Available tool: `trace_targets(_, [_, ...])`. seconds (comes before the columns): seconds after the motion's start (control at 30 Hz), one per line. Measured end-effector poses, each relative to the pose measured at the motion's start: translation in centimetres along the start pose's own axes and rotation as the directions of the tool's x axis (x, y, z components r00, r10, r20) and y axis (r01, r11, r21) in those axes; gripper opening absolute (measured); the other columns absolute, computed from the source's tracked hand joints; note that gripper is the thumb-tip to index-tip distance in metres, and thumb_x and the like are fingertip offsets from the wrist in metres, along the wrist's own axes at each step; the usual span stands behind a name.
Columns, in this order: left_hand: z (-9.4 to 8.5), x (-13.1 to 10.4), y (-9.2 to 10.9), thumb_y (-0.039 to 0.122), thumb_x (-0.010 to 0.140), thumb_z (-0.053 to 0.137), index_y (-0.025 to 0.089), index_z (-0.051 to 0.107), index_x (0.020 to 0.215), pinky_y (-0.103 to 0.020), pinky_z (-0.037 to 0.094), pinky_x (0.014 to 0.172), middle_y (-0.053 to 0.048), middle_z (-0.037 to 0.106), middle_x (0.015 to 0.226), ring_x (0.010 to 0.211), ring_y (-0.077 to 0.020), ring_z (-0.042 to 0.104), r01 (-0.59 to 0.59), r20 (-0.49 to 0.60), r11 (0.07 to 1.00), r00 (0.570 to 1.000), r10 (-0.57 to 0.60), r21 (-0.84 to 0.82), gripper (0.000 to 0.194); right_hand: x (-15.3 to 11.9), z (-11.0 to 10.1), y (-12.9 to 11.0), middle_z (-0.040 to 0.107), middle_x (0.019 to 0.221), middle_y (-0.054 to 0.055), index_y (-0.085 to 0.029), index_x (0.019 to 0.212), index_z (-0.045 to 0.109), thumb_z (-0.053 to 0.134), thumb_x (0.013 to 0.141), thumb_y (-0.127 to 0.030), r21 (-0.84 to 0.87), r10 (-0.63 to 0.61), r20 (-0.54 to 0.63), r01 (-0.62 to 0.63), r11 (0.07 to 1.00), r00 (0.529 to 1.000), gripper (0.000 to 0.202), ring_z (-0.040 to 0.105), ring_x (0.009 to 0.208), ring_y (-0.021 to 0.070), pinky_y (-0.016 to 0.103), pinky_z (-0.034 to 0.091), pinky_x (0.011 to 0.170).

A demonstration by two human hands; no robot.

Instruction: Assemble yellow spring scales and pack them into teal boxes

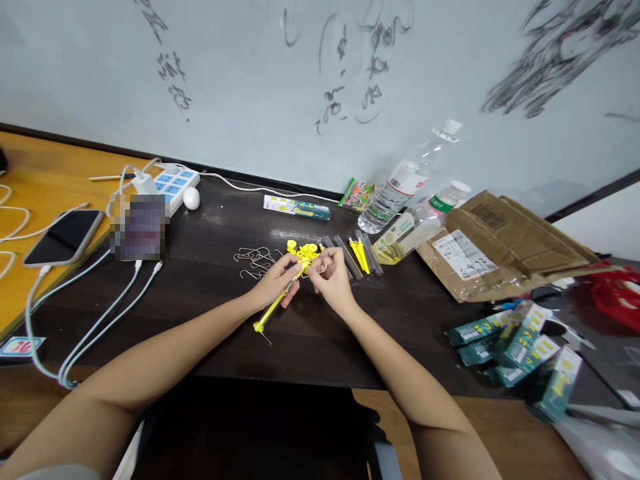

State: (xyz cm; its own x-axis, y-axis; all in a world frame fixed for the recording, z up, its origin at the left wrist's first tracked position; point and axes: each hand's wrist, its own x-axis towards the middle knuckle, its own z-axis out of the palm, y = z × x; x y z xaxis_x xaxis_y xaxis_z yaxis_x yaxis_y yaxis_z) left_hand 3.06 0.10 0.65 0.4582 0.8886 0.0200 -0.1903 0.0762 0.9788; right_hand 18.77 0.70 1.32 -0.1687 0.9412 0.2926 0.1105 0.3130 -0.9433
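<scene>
Your rod (274,308) was bright yellow, your hooks (256,255) silvery, your desk (310,353) dark brown, your parcel (523,233) tan with a white label (461,255).

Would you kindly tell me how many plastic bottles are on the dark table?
2: a larger clear bottle beside the snack packet, and a smaller green-labelled bottle next to the brown parcel.

free tabletop (415,310) between right fingers (336,256) and green boxes (523,339), barrier of 2 bottles (404,185) behind

Just left of the tall water bottle (395,193) lies a snack packet (358,194); right of it, a brown parcel (515,233).
</scene>
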Motion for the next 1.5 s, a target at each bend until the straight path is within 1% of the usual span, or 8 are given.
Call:
trace_targets(0.13, [0.1, 0.1, 0.0, 0.049, 0.089, 0.048, 0.022, 0.039, 0.099, -0.013, 0.028, 0.027, 0.01, 0.05, 0.045, 0.025, -0.0073, 0.04, -0.06, -0.048, 0.996, 0.997, 0.057, -0.059, 0.03, -0.4, 1.1, 0.5, 0.047, 0.054, -0.01, -0.023, 0.083, 0.037, 0.056, 0.083, -0.045, 0.163, 0.191, 0.13, -0.211, 0.964, 0.973, 0.029, 0.04, 0.035, 0.006, 0.017, 0.033, 0.033])
trace_targets(0.2, [0.2, 0.1, -0.1, 0.049, 0.089, 0.049, 0.021, 0.041, 0.099, -0.012, 0.028, 0.028, 0.01, 0.05, 0.046, 0.026, -0.0064, 0.039, -0.055, -0.052, 0.993, 0.997, 0.049, -0.108, 0.031, -0.6, 1.3, 0.5, 0.047, 0.052, -0.008, -0.021, 0.075, 0.042, 0.051, 0.086, -0.048, 0.125, 0.174, 0.162, -0.195, 0.973, 0.971, 0.031, 0.043, 0.036, 0.006, 0.017, 0.037, 0.034])
trace_targets(0.4, [0.8, -0.1, -0.2, 0.05, 0.088, 0.052, 0.022, 0.041, 0.094, -0.011, 0.026, 0.029, 0.011, 0.044, 0.047, 0.027, -0.0034, 0.032, 0.084, -0.003, 0.954, 0.996, -0.088, -0.289, 0.031, -0.9, 0.8, -0.1, 0.049, 0.057, -0.006, -0.02, 0.072, 0.046, 0.049, 0.088, -0.05, 0.005, 0.099, 0.106, -0.1, 0.995, 0.989, 0.035, 0.05, 0.044, 0.0072, 0.021, 0.048, 0.044])
trace_targets(0.7, [0.9, -0.2, -0.2, 0.05, 0.09, 0.048, 0.019, 0.046, 0.083, -0.012, 0.019, 0.026, 0.01, 0.038, 0.044, 0.025, -0.0025, 0.023, 0.205, 0.074, 0.898, 0.979, -0.191, -0.389, 0.032, -0.2, -0.4, -1.0, 0.055, 0.053, -0.004, -0.019, 0.066, 0.047, 0.055, 0.083, -0.045, 0.042, 0.114, 0.204, -0.125, 0.991, 0.972, 0.033, 0.056, 0.047, 0.0093, 0.023, 0.049, 0.05])
trace_targets(0.87, [0.6, -0.1, -0.1, 0.056, 0.094, 0.026, 0.02, 0.033, 0.051, -0.014, 0.018, 0.024, 0.008, 0.021, 0.031, 0.022, -0.0038, 0.015, 0.425, 0.241, 0.823, 0.903, -0.356, -0.377, 0.057, 0.1, -0.8, -2.0, 0.056, 0.05, -0.004, -0.018, 0.061, 0.049, 0.055, 0.082, -0.039, 0.031, 0.139, 0.25, -0.152, 0.988, 0.958, 0.03, 0.056, 0.045, 0.0085, 0.022, 0.05, 0.05])
trace_targets(1.2, [0.0, 0.0, 0.3, 0.058, 0.094, 0.017, 0.022, 0.021, 0.042, -0.017, 0.013, 0.02, 0.004, 0.018, 0.023, 0.018, -0.0057, 0.01, 0.598, 0.408, 0.678, 0.797, -0.446, -0.427, 0.063, 0.0, -1.2, -1.9, 0.064, 0.055, -0.001, -0.017, 0.069, 0.052, 0.059, 0.08, -0.049, 0.115, 0.206, 0.341, -0.258, 0.959, 0.917, 0.035, 0.063, 0.046, 0.0106, 0.022, 0.055, 0.047])
trace_targets(1.3, [0.0, 0.0, 0.3, 0.058, 0.094, 0.018, 0.022, 0.02, 0.042, -0.017, 0.013, 0.02, 0.005, 0.017, 0.024, 0.018, -0.0057, 0.009, 0.595, 0.398, 0.687, 0.799, -0.45, -0.418, 0.063, 0.0, -1.3, -1.8, 0.064, 0.056, -0.001, -0.016, 0.068, 0.053, 0.059, 0.081, -0.048, 0.118, 0.223, 0.352, -0.28, 0.953, 0.909, 0.035, 0.061, 0.045, 0.0097, 0.021, 0.054, 0.046])
trace_targets(1.5, [0.0, 0.0, -0.2, 0.059, 0.093, 0.022, 0.021, 0.025, 0.044, -0.016, 0.016, 0.022, 0.006, 0.018, 0.027, 0.02, -0.0054, 0.013, 0.504, 0.369, 0.781, 0.851, -0.375, -0.37, 0.062, 0.1, -1.2, -1.6, 0.06, 0.052, -0.002, -0.016, 0.066, 0.052, 0.057, 0.082, -0.048, 0.108, 0.24, 0.336, -0.29, 0.951, 0.911, 0.036, 0.057, 0.041, 0.0084, 0.019, 0.049, 0.043])
